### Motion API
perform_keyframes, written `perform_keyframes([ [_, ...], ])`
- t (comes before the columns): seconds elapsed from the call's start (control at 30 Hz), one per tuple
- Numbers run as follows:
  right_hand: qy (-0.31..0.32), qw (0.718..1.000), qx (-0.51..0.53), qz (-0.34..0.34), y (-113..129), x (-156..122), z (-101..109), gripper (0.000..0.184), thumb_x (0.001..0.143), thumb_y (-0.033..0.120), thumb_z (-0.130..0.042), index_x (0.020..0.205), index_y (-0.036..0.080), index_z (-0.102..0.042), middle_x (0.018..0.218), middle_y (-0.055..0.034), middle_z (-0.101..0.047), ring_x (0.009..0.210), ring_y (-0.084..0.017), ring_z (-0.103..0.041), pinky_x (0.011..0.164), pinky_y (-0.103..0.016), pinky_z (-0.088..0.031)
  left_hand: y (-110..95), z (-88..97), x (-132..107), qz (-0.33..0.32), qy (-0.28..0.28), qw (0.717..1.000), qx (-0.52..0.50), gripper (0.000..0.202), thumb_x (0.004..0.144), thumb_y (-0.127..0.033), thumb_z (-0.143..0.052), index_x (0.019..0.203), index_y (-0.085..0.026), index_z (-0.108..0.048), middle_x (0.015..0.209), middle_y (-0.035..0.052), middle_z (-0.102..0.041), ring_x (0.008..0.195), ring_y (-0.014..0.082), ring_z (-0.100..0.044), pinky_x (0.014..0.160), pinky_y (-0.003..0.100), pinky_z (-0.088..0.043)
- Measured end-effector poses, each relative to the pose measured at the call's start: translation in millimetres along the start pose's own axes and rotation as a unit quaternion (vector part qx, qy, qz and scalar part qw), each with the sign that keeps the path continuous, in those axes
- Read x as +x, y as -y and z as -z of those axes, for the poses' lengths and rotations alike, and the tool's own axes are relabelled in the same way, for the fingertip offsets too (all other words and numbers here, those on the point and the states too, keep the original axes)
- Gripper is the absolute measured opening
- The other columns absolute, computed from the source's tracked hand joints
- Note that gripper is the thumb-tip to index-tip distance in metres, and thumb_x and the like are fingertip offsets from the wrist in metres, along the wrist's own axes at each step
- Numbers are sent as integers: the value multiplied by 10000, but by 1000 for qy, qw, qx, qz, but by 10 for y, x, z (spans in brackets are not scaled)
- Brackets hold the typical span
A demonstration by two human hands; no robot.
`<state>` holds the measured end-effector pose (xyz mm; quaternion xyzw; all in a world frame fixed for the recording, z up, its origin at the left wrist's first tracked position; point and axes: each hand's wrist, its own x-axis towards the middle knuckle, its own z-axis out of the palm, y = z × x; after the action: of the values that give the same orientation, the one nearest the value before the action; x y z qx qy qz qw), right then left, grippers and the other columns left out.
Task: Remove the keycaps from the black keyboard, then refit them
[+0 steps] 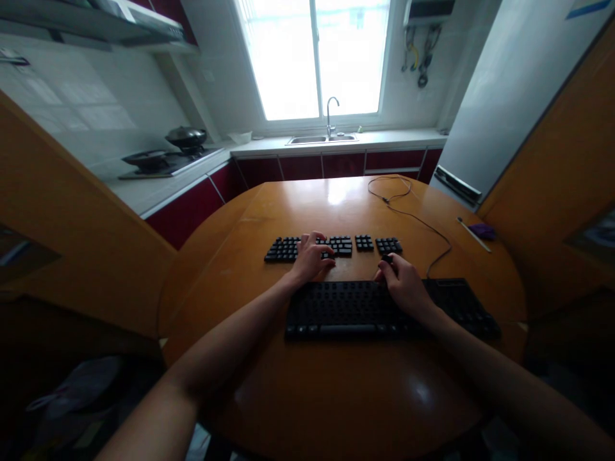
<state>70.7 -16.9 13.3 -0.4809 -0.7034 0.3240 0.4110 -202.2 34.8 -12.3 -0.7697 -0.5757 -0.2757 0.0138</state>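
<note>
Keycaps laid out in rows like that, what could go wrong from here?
The left hand lies on the keycap rows; a nudge might jumble their order. The black keycap pinched in the right hand is small and could slip and roll off the table. The cable near that arm might snag.

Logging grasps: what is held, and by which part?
The right hand pinches a black keycap between fingertips, exact part too small to tell; the left hand only touches keycap rows.

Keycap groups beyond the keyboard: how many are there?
3: a wide group under the left hand, a small group beside it, a third group by the right hand. The left hand may hide a gap.
</note>
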Motion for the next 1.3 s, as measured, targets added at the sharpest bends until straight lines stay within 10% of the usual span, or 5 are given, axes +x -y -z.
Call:
perform_keyframes([
  [0.4,-4,1000,15,3,-13,-3,10,250,975,377,-508,781,223,-543,711,-35,-724,654,-195,-678,669,-300,-475,-22,-22,3,15,-11,1000,10,335,683,-377,-899,968,-279,-753,1215,56,-534,1171,301,-439,1014,480,-380],
  [0.77,2,1000,9,12,0,-1,11,250,972,381,-517,782,222,-547,713,-36,-730,656,-197,-683,662,-297,-475,-56,11,-4,-112,28,992,52,271,860,-317,-757,1126,-369,-756,1297,52,-545,1184,288,-431,1022,480,-348],
  [1.3,2,1000,18,21,-19,9,12,249,969,383,-521,782,223,-557,703,-33,-722,659,-197,-682,669,-298,-480,-151,91,65,-203,112,972,29,103,914,-156,-640,959,-213,-712,973,47,-677,992,229,-556,924,374,-442],
])
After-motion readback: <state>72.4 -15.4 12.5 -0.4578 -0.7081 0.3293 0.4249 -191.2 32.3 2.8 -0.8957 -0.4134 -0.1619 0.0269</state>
